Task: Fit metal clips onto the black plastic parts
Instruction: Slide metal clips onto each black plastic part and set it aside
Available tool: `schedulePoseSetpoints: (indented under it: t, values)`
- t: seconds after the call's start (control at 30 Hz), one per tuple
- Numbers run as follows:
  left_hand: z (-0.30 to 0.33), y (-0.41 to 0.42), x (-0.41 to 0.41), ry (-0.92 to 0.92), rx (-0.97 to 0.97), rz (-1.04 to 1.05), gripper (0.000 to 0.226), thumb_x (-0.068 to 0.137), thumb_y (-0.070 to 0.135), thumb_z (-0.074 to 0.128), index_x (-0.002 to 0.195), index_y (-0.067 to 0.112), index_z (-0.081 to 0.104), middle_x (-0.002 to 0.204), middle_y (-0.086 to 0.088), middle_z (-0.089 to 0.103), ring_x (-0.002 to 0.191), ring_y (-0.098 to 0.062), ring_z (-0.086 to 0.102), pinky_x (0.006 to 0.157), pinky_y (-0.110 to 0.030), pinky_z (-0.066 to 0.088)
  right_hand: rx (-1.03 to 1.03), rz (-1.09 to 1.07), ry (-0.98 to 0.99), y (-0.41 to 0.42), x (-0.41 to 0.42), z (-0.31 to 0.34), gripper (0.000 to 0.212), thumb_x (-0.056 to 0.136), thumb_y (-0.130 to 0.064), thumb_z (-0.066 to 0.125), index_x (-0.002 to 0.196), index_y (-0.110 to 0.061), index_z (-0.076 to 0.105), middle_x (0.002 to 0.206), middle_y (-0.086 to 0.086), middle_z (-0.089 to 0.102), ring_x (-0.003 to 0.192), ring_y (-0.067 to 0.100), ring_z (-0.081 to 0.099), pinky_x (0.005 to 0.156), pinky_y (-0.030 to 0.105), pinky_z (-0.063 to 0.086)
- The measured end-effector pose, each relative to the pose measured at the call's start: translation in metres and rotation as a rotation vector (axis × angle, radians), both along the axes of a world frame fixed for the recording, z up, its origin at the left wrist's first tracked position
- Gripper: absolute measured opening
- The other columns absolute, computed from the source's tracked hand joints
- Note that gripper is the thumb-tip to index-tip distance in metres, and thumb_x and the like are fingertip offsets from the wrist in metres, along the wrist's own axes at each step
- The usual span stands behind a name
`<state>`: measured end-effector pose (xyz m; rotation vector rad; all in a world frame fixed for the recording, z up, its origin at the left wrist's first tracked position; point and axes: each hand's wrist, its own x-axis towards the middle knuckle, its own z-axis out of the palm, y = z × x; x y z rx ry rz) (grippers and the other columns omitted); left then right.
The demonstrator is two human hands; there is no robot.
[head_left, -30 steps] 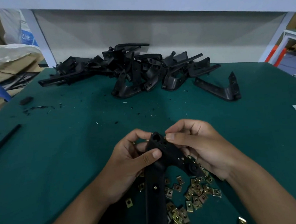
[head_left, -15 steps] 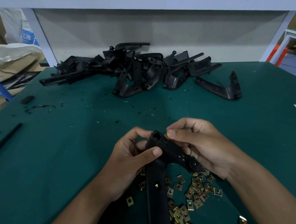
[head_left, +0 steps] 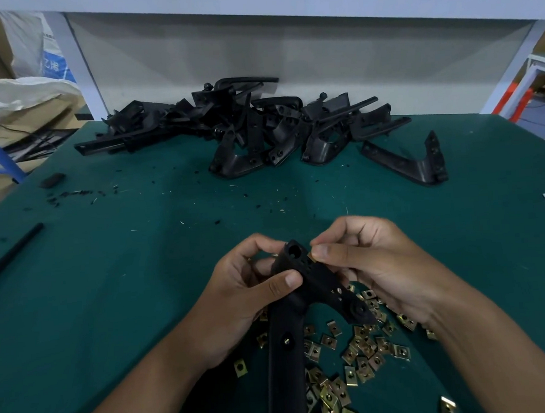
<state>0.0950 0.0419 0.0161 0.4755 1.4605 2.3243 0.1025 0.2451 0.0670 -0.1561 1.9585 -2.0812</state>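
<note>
Gripping the black plastic bracket [head_left: 298, 303] above the green table [head_left: 109, 280], the left hand [head_left: 239, 304] steadies it while the right hand [head_left: 373, 264] pinches a metal clip [head_left: 311, 255] against its top edge, which likely next needs a firm push fully home.

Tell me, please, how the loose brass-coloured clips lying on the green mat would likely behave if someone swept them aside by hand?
The clips look flat, small and separate, so they would probably slide and scatter rather than roll. Being thin folded metal, they likely feel stiff and light. The green mat looks matte, which may slow them.
</note>
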Motion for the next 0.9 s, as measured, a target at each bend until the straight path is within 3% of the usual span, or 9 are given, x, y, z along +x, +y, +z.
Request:
schedulePoseSetpoints:
  t: [0.3, 0.43, 0.57, 0.63, 0.7, 0.77, 0.83, 0.9]
  values:
    - [-0.003, -0.001, -0.002, 0.036, -0.067, 0.035, 0.019, 0.081, 0.018, 0.079, 0.097, 0.023, 0.068, 0.087, -0.008, 0.074, 0.076, -0.019, 0.071, 0.070, -0.027, 0.057, 0.057, -0.017, -0.014, -0.006, 0.002, -0.006, 0.013, 0.067, -0.030, 0.082, 0.076, -0.023, 0.078, 0.065, -0.009, 0.067, 0.052, -0.001, 0.058, 0.047, 0.011, 0.041]
    - [-0.006, -0.001, -0.002, 0.044, -0.091, 0.043, 0.023, 0.083, 0.018, 0.079, 0.101, 0.017, 0.066, 0.087, -0.011, 0.072, 0.077, -0.021, 0.070, 0.071, -0.027, 0.056, 0.002, -0.020, -0.094, -0.007, 0.002, -0.006, 0.017, 0.071, -0.018, 0.081, 0.083, -0.012, 0.072, 0.063, -0.005, 0.067, 0.049, 0.001, 0.061, 0.043, 0.011, 0.044]
    - [-0.005, 0.000, -0.003, 0.005, -0.082, 0.031, 0.028, 0.082, 0.017, 0.080, 0.107, 0.017, 0.068, 0.088, -0.010, 0.072, 0.076, -0.020, 0.070, 0.070, -0.027, 0.057, -0.021, 0.003, -0.127, -0.008, 0.000, -0.011, 0.030, 0.071, -0.026, 0.087, 0.095, -0.015, 0.074, 0.086, 0.008, 0.075, 0.072, 0.016, 0.073, 0.058, 0.021, 0.056]
    - [-0.004, 0.001, -0.003, -0.023, -0.058, 0.018, 0.029, 0.082, 0.014, 0.081, 0.110, 0.017, 0.072, 0.089, -0.008, 0.074, 0.077, -0.019, 0.071, 0.070, -0.026, 0.057, 0.020, -0.005, -0.086, -0.002, -0.004, -0.013, 0.027, 0.079, -0.038, 0.082, 0.097, -0.020, 0.075, 0.094, 0.007, 0.076, 0.080, 0.016, 0.072, 0.064, 0.024, 0.057]
    - [-0.003, 0.001, -0.002, -0.047, -0.021, 0.019, 0.030, 0.080, 0.014, 0.076, 0.109, 0.017, 0.074, 0.089, -0.006, 0.075, 0.077, -0.017, 0.072, 0.070, -0.025, 0.058, 0.225, -0.072, 0.009, 0.012, -0.011, -0.014, 0.018, 0.088, -0.044, 0.069, 0.096, -0.028, 0.074, 0.094, -0.002, 0.077, 0.080, 0.008, 0.070, 0.068, 0.026, 0.051]
    - [-0.002, -0.002, -0.002, -0.070, 0.013, 0.010, 0.030, 0.079, 0.015, 0.076, 0.109, 0.017, 0.073, 0.090, -0.008, 0.073, 0.075, -0.019, 0.071, 0.070, -0.027, 0.058, 0.594, -0.081, 0.133, 0.031, -0.015, -0.015, 0.010, 0.091, -0.047, 0.066, 0.096, -0.040, 0.070, 0.098, -0.014, 0.074, 0.086, -0.001, 0.067, 0.079, 0.027, 0.048]
    - [0.001, -0.005, -0.002, -0.116, 0.060, -0.011, 0.027, 0.081, 0.017, 0.075, 0.108, 0.018, 0.069, 0.093, -0.011, 0.070, 0.075, -0.022, 0.069, 0.070, -0.030, 0.058, 0.898, 0.058, 0.172, 0.048, -0.015, -0.020, 0.028, 0.079, -0.062, 0.070, 0.104, -0.049, 0.064, 0.104, -0.027, 0.068, 0.098, -0.010, 0.061, 0.087, 0.023, 0.048]
    - [0.003, -0.006, -0.004, -0.183, 0.097, -0.001, 0.024, 0.081, 0.022, 0.075, 0.104, 0.020, 0.066, 0.094, -0.013, 0.069, 0.073, -0.023, 0.067, 0.067, -0.032, 0.058, 1.033, 0.147, 0.189, 0.054, -0.011, -0.026, 0.035, 0.077, -0.061, 0.074, 0.109, -0.054, 0.061, 0.109, -0.030, 0.060, 0.104, -0.012, 0.054, 0.088, 0.019, 0.046]
